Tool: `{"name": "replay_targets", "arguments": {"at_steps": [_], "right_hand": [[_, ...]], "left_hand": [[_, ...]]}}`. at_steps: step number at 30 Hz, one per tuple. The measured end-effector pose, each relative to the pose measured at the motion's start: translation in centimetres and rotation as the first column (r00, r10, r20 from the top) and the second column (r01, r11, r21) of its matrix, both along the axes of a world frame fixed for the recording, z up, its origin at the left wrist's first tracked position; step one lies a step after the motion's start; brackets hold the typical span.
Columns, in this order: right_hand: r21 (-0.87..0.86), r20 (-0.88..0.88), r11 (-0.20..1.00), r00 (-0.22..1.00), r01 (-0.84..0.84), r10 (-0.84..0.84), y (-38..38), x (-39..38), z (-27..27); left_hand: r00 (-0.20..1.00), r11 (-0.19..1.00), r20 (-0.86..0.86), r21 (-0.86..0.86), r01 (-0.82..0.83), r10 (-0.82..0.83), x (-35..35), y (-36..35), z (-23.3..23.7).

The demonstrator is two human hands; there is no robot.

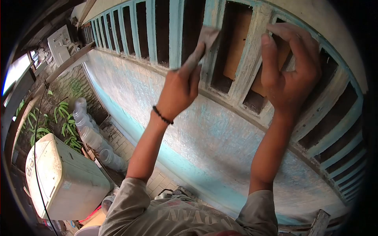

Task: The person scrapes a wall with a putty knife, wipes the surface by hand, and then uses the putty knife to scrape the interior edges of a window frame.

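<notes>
My left hand (178,92), with a dark beaded bracelet at the wrist, is closed around a scraper (208,35). Its index finger lies stretched along the tool toward the flat grey blade. The blade overlaps a worn, light-blue slat (211,55) of the wall's vent grille. To the right, my right hand (291,67) is raised beside a wider post (249,55) with scuffed, pale paint. Thumb and fingers curve apart in a C shape, fingertips right at the post's edge, and nothing shows between them.
Below the grille runs a patchy blue-white wall (197,129). At left stand a large whitish box (75,181), stacked clear plastic containers (90,135) and green plants (63,114). A dark cable (37,157) hangs in front. A wooden beam (59,70) crosses the upper left.
</notes>
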State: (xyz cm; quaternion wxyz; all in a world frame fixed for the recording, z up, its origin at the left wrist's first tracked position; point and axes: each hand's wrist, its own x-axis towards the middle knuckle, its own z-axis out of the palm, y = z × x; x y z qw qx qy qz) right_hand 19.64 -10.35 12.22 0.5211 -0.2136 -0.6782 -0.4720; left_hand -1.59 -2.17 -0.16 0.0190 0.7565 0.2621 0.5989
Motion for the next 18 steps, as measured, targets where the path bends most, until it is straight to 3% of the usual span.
{"name": "replay_targets", "arguments": {"at_steps": [1,4,7,10,13,14,18], "right_hand": [[-0.017,-0.042,1.0,0.999,-0.005,0.004,-0.1,-0.1,-0.2],[-0.276,-0.098,0.961,0.995,-0.013,-0.014,-0.1,0.0,-2.8],[-0.114,-0.15,0.985,0.978,0.129,-0.146,0.0,-0.5,-5.3],[-0.206,-0.252,0.978,0.968,-0.037,-0.016,0.8,-1.1,-7.4],[-0.314,-0.279,0.949,0.957,-0.01,-0.083,0.8,-2.0,-8.5],[-0.333,-0.265,0.94,0.948,0.079,-0.173,0.8,-2.3,-8.6],[-0.395,-0.387,0.918,0.911,-0.028,-0.139,2.5,-3.7,-9.0]], "left_hand": [[1.0,0.998,0.008,0.066,-0.015,0.014,0.3,-0.2,-1.3],[1.0,1.0,-0.01,0.026,-0.003,0.003,0.2,-0.9,-1.5],[1.0,1.0,-0.008,0.028,-0.005,0.005,-0.1,-0.6,1.6],[1.0,1.0,-0.012,0.004,-0.021,0.021,-0.5,-0.8,2.1],[0.998,0.999,0.064,0.035,0.003,-0.006,0.5,-0.8,-2.5],[0.997,0.998,0.073,0.059,0.008,-0.012,0.8,-0.8,-3.1],[0.998,1.0,0.059,0.017,-0.009,0.008,0.5,-0.9,0.3]]}}
